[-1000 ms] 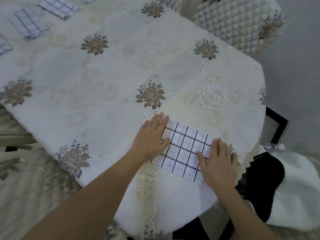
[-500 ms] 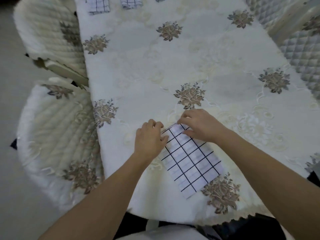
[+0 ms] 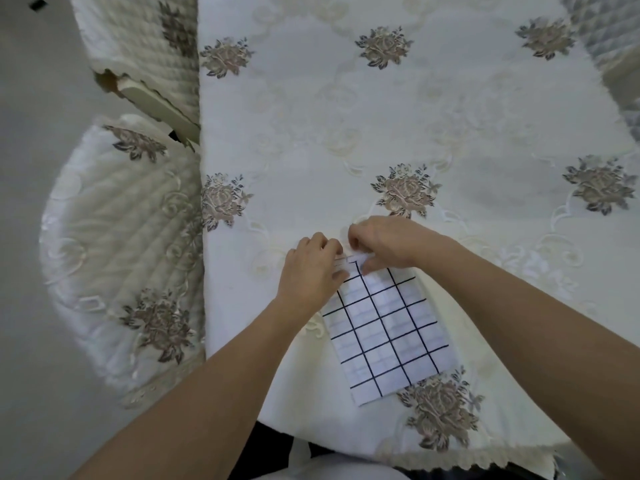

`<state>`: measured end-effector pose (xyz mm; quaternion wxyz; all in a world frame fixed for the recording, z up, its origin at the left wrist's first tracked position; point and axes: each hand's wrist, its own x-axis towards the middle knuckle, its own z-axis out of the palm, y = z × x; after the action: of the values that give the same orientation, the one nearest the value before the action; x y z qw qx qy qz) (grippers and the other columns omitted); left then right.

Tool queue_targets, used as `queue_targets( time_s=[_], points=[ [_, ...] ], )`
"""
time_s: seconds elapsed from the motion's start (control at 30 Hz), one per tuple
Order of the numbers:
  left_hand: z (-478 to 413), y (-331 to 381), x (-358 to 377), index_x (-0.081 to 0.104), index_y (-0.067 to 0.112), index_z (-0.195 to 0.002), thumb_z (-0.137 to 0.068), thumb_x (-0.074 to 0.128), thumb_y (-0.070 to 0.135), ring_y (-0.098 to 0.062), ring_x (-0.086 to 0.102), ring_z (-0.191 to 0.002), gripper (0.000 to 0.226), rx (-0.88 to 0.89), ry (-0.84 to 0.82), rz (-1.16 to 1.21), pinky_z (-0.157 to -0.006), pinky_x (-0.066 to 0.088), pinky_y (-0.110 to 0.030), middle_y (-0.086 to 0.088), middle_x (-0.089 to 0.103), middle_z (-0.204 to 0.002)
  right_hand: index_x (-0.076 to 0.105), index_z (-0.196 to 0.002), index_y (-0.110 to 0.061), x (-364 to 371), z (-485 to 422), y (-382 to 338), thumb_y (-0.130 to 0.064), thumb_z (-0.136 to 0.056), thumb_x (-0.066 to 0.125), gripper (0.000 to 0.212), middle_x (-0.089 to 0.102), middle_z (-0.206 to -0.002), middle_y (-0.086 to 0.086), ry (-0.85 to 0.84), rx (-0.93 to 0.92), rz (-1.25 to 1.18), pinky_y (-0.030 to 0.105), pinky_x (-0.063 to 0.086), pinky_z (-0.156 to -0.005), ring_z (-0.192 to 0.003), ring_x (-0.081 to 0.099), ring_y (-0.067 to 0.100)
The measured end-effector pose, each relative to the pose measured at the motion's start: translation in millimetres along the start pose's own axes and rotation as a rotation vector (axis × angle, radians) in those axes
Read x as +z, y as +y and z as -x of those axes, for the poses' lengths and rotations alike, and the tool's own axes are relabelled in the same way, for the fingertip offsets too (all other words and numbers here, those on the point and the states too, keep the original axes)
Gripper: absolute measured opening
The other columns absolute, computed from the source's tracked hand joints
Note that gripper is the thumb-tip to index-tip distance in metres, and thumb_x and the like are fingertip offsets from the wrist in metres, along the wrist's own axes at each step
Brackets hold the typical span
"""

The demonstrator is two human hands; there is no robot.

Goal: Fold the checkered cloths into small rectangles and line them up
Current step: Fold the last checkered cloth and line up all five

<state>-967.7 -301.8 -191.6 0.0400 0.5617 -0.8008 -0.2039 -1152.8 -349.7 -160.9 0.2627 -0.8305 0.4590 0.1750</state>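
A white cloth with a black check pattern [image 3: 388, 327] lies folded into a long rectangle near the table's front edge. Its far end is lifted slightly off the tablecloth. My left hand [image 3: 313, 268] pinches the far left corner of that cloth. Just to the right, my right hand [image 3: 384, 244] pinches the far right corner, fingers curled over the edge. The two hands almost touch. The other folded cloths are out of view.
The table [image 3: 467, 133] wears a cream tablecloth with embroidered brown roses. Two quilted white chairs [image 3: 121, 244] stand along its left side, and another quilted chair [image 3: 609, 57] is at the far right. The grey floor shows at the left.
A second ago both hands lay flat on the cloth. They have since moved to its far end and pinched its corners. The camera has swung, so the earlier folded cloths left the view.
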Motion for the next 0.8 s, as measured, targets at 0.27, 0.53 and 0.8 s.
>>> queue_targets(
  time_s=[0.27,0.53,0.8],
  points=[
    [-18.5,-9.0,-12.2,0.060,0.017,-0.110,-0.091,0.064,0.037,-0.023,0.049,-0.101,0.028,0.096,-0.119,-0.026,-0.080,0.038,-0.034,-0.001,0.054,-0.110,0.052,-0.094,-0.021,-8.1,-1.0,7.1,-0.028,-0.089,0.065,0.015,0.050,-0.101,-0.002,-0.029,-0.017,-0.089,0.039,0.045,-0.080,-0.097,0.052,0.021],
    [-56.0,-10.8,-61.9,0.044,0.016,-0.096,-0.099,0.048,0.027,-0.032,0.055,-0.078,0.013,0.130,-0.104,-0.111,-0.059,0.039,-0.036,-0.008,0.059,-0.083,0.048,-0.124,-0.026,-46.6,3.0,14.9,-0.037,-0.090,0.066,0.040,0.054,-0.088,0.001,0.098,0.107,0.078,0.037,0.042,-0.071,-0.093,0.056,0.029],
    [-61.6,-19.8,-64.0,0.045,0.012,-0.097,-0.100,0.048,0.024,-0.033,0.053,-0.074,0.013,0.186,-0.079,-0.157,-0.056,0.036,-0.035,-0.010,0.059,-0.080,0.054,-0.137,-0.020,-19.8,47.5,14.9,-0.030,-0.090,0.069,0.050,0.057,-0.136,0.002,0.680,-0.033,-0.236,0.033,0.046,-0.099,-0.122,0.056,0.020]
  ],
)
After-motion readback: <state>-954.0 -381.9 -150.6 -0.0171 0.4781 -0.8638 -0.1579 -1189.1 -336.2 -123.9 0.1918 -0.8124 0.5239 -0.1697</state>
